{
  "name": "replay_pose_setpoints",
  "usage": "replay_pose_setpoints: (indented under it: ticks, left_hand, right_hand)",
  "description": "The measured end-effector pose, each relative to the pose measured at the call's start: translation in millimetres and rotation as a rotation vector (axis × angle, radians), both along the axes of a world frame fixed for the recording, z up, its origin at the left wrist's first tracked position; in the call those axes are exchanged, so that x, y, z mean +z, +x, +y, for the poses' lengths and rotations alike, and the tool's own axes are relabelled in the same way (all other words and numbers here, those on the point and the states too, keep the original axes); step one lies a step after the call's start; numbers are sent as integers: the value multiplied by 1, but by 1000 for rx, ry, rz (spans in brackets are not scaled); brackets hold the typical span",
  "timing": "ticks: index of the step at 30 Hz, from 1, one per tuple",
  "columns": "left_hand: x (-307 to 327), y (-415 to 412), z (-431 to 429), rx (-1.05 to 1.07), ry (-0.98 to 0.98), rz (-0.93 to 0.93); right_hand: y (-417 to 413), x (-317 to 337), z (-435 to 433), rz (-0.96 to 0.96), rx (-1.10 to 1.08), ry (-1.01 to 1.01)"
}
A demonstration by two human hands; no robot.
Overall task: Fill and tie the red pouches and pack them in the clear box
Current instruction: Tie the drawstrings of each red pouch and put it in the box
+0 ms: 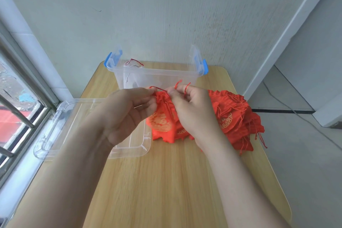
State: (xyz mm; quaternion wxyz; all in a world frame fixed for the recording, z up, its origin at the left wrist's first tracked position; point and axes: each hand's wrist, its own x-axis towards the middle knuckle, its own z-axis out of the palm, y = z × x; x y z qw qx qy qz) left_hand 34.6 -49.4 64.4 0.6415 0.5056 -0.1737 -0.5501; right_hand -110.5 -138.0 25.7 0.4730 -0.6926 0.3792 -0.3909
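Left hand (pixel 127 111) and right hand (pixel 188 105) pinching thin drawstrings (pixel 159 89), gathered red cloth pouch (pixel 162 116)

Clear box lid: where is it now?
Head view: the clear lid lies flat on the table at its left edge by the window, nearer the person than the clear box, partly behind the left hand.

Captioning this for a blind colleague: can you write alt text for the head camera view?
The left hand and right hand pinch the red drawstring cords at the gathered mouth of a red fabric pouch with gold print, over a light wooden table. Behind stands an open clear plastic box with blue latches; its clear lid lies left, more red pouches right.
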Motion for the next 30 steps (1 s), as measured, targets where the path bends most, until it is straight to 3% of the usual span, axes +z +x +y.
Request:
replay_pose_setpoints:
  ticks: [7,13,18,22,25,30]
  left_hand:
    - [6,0,2,40,-23,51]
    - [-4,-1,-3,86,15,-120]
    - [-10,-3,-3,-8,75,-300]
    - [-19,-6,-4,-116,160,-409]
    - [-30,-5,-5,-136,192,-589]
    - [-33,-6,-1,-213,153,-842]
  right_hand:
    - [-7,4,-2,122,-23,-149]
    - [-17,12,5,254,44,-381]
    - [-17,3,0,411,78,-478]
    - [-18,-2,1,522,170,-468]
    - [-18,-2,1,586,201,-422]
    - [-19,9,-5,325,168,23]
